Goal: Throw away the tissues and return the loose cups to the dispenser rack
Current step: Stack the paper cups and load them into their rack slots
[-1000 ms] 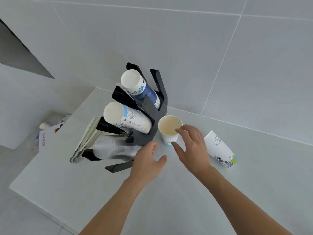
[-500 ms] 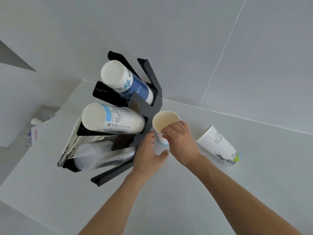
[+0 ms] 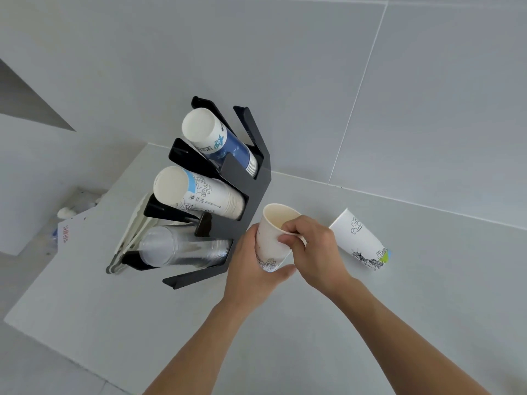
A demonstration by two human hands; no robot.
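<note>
A white paper cup (image 3: 271, 238) with line drawings is lifted off the counter, mouth up, just right of the black dispenser rack (image 3: 251, 189). My right hand (image 3: 313, 252) pinches its rim, and my left hand (image 3: 251, 269) cradles its base and side. The rack holds a blue-and-white cup stack (image 3: 219, 143) on top, a white printed stack (image 3: 199, 195) in the middle and clear plastic cups (image 3: 176, 249) at the bottom. A second loose paper cup (image 3: 359, 240) lies on its side to the right of my hands. No tissues are in view.
The rack stands on a white counter (image 3: 399, 309) against a tiled wall. Flat white lids or papers (image 3: 128, 238) lean at the rack's left side. Beyond the counter's left edge, lower down, sits a bin area with bottles (image 3: 68, 215).
My right hand has gripped the upright cup by its rim and raised it off the counter. My left hand has come in under it and now holds its base.
</note>
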